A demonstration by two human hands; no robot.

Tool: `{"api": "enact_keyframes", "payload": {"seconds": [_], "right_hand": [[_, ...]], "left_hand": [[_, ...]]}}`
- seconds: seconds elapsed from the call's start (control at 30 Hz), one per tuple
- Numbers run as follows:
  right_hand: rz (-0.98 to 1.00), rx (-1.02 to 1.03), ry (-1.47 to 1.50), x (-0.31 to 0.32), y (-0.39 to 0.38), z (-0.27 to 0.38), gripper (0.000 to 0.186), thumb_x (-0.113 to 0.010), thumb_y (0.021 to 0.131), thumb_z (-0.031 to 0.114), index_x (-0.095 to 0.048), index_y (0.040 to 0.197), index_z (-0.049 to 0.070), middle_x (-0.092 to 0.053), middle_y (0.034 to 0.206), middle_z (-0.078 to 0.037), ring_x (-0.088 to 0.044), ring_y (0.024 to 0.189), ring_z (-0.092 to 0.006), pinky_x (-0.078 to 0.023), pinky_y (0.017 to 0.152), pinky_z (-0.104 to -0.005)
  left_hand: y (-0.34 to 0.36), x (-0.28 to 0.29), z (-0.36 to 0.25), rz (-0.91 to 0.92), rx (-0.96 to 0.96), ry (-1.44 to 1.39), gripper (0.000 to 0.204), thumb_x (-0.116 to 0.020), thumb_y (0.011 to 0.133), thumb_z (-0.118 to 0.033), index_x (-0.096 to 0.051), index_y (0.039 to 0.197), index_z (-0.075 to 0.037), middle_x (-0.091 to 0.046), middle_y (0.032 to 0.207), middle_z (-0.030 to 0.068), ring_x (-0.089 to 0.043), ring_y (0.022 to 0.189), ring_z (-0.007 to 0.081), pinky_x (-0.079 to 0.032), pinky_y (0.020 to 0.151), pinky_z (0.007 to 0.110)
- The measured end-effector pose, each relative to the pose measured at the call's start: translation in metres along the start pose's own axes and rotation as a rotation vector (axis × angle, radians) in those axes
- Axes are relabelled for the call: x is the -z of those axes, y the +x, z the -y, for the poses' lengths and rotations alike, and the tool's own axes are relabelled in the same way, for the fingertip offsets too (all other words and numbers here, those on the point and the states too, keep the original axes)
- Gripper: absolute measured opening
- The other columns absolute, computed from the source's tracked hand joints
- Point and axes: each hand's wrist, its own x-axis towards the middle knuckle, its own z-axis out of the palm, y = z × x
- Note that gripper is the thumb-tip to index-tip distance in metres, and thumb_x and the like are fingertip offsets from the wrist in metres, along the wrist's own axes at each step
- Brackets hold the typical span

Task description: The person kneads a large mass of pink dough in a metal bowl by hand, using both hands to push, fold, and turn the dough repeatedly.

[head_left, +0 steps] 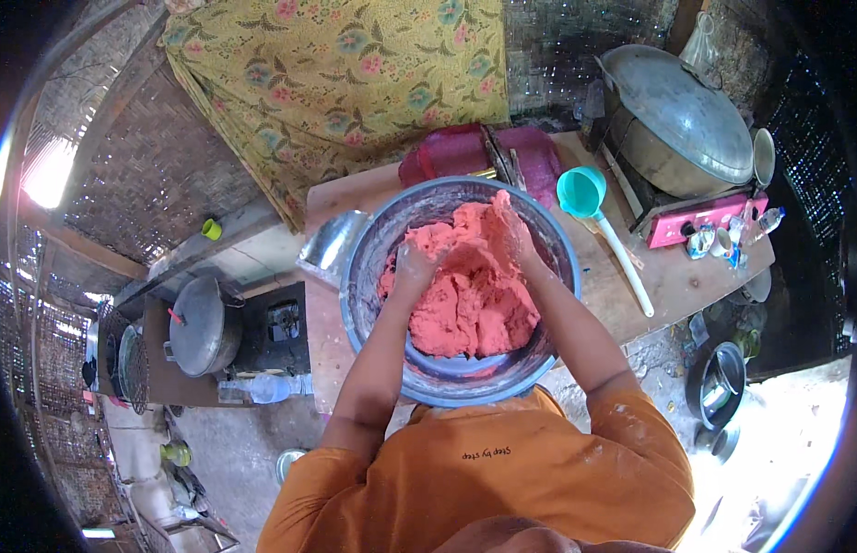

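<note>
A large mass of crumbly pink dough (475, 309) fills much of a wide blue-grey basin (369, 318), whose inner wall is smeared with pale flour. My left hand (416, 269) presses into the dough's left side, its fingers curled and partly sunk in it. At the far right of the mass, my right hand (519, 241) grips a raised flap of dough; its fingertips are partly hidden. Flour dusts both hands. The basin stands on a wooden table, close against my body.
Right of the basin lies a turquoise dipper (583, 194) with a white handle. A large lidded pot (682, 124) sits on a pink stove (677, 224) at the back right. Beside the basin is a silvery packet (332, 244); a magenta bundle (447, 152) lies behind. Another lidded pot (205, 327) stands left.
</note>
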Motion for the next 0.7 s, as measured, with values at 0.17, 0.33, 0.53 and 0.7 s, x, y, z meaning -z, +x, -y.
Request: {"api": "enact_keyframes", "payload": {"seconds": [0.17, 0.33, 0.53, 0.7], "right_hand": [[0.188, -0.097, -0.006, 0.004, 0.002, 0.029, 0.066, -0.038, 0.086, 0.055, -0.051, 0.107, -0.006, -0.056, 0.105, -0.017, -0.058, 0.09, -0.0311, -0.048, 0.078, -0.0417], [0.311, -0.257, 0.166, 0.011, -0.002, 0.026, 0.072, -0.036, 0.084, 0.059, -0.048, 0.108, -0.008, -0.056, 0.105, -0.02, -0.055, 0.096, -0.0349, -0.045, 0.084, -0.0443], [0.502, -0.328, 0.245, 0.009, 0.004, 0.037, 0.082, -0.037, 0.081, 0.062, -0.037, 0.122, -0.009, -0.044, 0.122, -0.022, -0.045, 0.11, -0.0385, -0.035, 0.094, -0.0478], [0.509, -0.338, 0.26, -0.002, 0.004, 0.026, 0.079, -0.04, 0.081, 0.061, -0.039, 0.121, -0.006, -0.046, 0.121, -0.021, -0.044, 0.11, -0.0382, -0.036, 0.094, -0.0467]], "left_hand": [[0.001, -0.005, -0.005, -0.161, 0.222, -0.042, 0.063, -0.059, 0.077, -0.041, -0.046, 0.107, 0.013, -0.05, 0.101, 0.0342, -0.051, 0.091, 0.0428, -0.041, 0.081, 0.046], [-0.002, -0.009, -0.015, -0.133, 0.134, -0.007, 0.057, -0.059, 0.078, -0.038, -0.046, 0.115, 0.005, -0.053, 0.106, 0.0267, -0.05, 0.097, 0.0424, -0.042, 0.082, 0.045], [-0.002, -0.002, -0.022, -0.184, 0.031, -0.09, 0.046, -0.054, 0.083, -0.031, -0.048, 0.117, -0.002, -0.054, 0.104, 0.0244, -0.052, 0.094, 0.0398, -0.043, 0.08, 0.043], [-0.015, -0.022, 0.052, -0.252, -0.37, 0.75, 0.044, -0.053, 0.085, -0.023, -0.046, 0.12, 0.001, -0.048, 0.116, 0.0209, -0.052, 0.1, 0.0309, -0.042, 0.084, 0.039]]}}
